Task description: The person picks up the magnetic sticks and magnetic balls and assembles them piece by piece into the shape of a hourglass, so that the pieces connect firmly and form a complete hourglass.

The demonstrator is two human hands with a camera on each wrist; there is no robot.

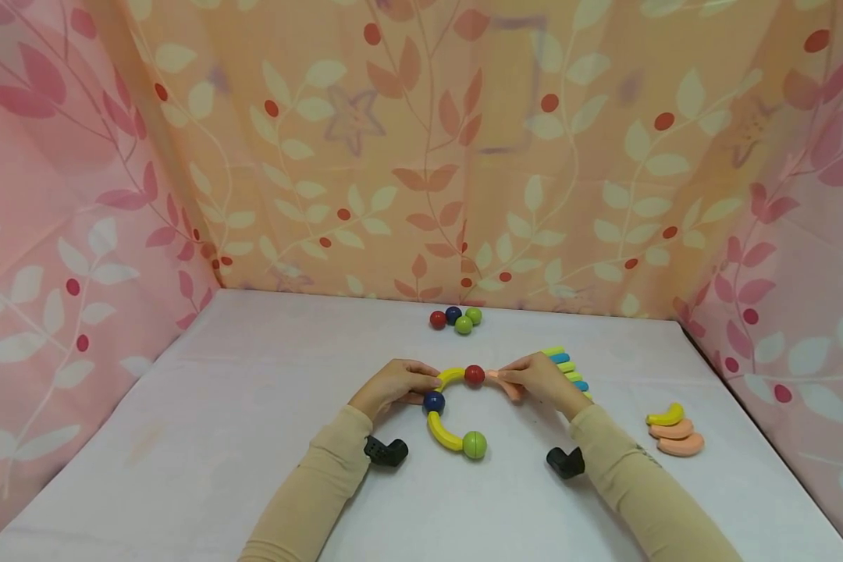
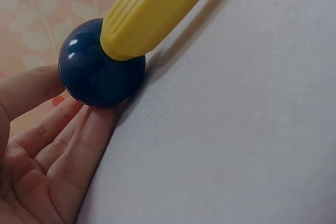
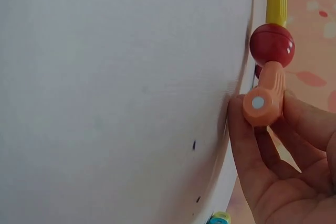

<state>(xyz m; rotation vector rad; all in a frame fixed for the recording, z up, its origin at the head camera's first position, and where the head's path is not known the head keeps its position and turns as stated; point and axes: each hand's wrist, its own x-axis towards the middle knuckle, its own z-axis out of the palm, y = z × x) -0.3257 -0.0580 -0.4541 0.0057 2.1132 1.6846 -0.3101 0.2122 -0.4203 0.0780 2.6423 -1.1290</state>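
Plainly, the left hand (image 1: 396, 384) has its fingers closed around a glossy dark-blue ball (image 2: 97, 80) between two curved yellow pieces (image 1: 442, 434) on the white tabletop (image 1: 204, 437). The right hand (image 1: 542, 380) pinches a peach-coloured curved piece (image 3: 270, 93), one end touching a shiny red ball (image 1: 474, 375).

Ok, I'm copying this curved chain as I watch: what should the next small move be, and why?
Probably the right hand should let go of the peach piece: one end already appears to meet the red ball, and nothing is joined to the other.
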